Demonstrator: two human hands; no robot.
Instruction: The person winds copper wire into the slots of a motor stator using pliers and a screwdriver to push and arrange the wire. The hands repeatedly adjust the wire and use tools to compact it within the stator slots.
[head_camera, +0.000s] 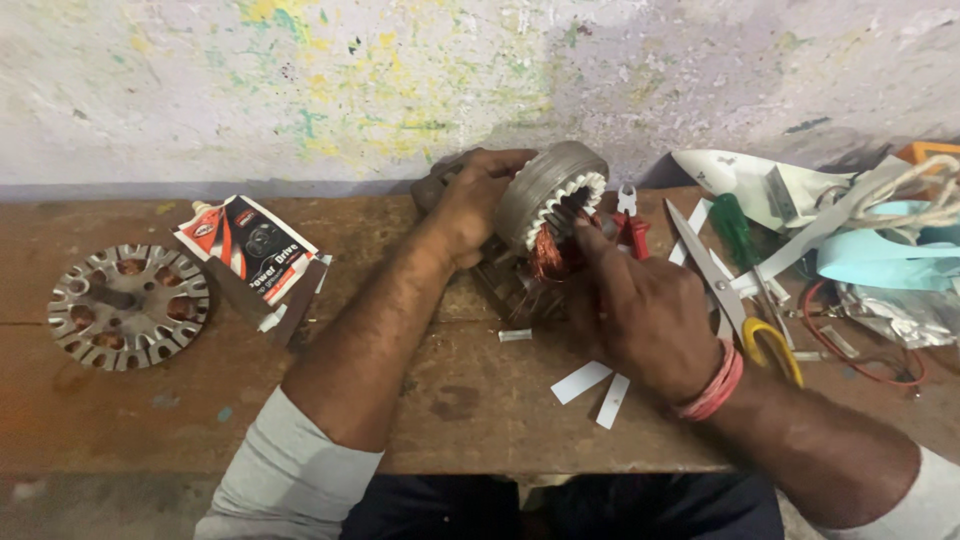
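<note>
Both hands work at the bench's far edge: left hand (470, 205) grips the tilted stator (550, 195), right hand (640, 310) pinches into its copper winding (552, 255). Rough fingering, I judge, could nick wire or dislodge slot paper.

The lower part of the motor stator (550, 195) is hidden by the right hand (645, 315); the orange object (935, 150) is cut off by the right edge.
</note>
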